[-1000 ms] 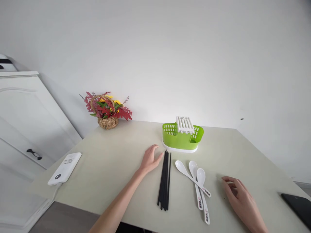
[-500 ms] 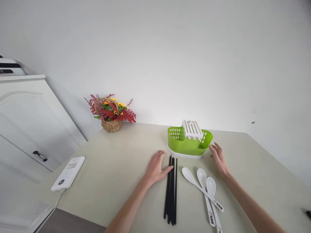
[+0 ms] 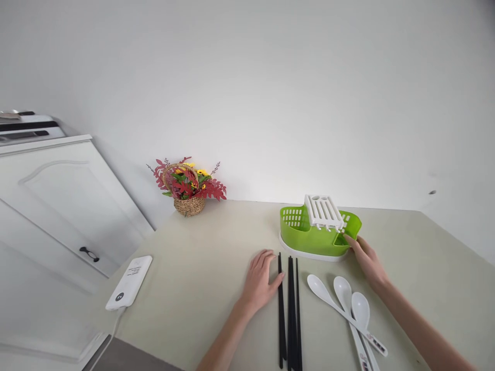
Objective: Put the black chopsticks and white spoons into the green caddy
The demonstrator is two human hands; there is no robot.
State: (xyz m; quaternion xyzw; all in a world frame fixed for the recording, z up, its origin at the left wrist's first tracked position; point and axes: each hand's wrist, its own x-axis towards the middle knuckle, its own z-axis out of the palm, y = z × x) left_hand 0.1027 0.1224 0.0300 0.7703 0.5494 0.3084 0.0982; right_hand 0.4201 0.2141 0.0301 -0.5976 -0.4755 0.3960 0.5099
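A green cutlery caddy (image 3: 315, 242) with a white slotted rack (image 3: 325, 212) on top stands on a white base tray. My right hand (image 3: 369, 263) grips its right end, thumb over the rim on the inner side and fingers outside. Black chopsticks (image 3: 293, 314) lie lengthwise on the table in front of the caddy. My left hand (image 3: 261, 281) rests beside them, fingers spread, its thumb touching the pair of chopsticks (image 3: 281, 322) at the left, which lies apart from the others. Three white spoons (image 3: 350, 314) overlap to the right of the chopsticks.
A wicker basket of artificial flowers (image 3: 189, 206) stands at the back left. A white power bank (image 3: 129, 283) with a cable lies near the left table edge. Beyond that edge is a white cabinet (image 3: 58, 206). The wall runs behind the table.
My right hand has closed onto the caddy's right end. Under my left thumb, a pair of chopsticks has separated leftward from the bunch. The view has shifted, moving everything right and slightly down.
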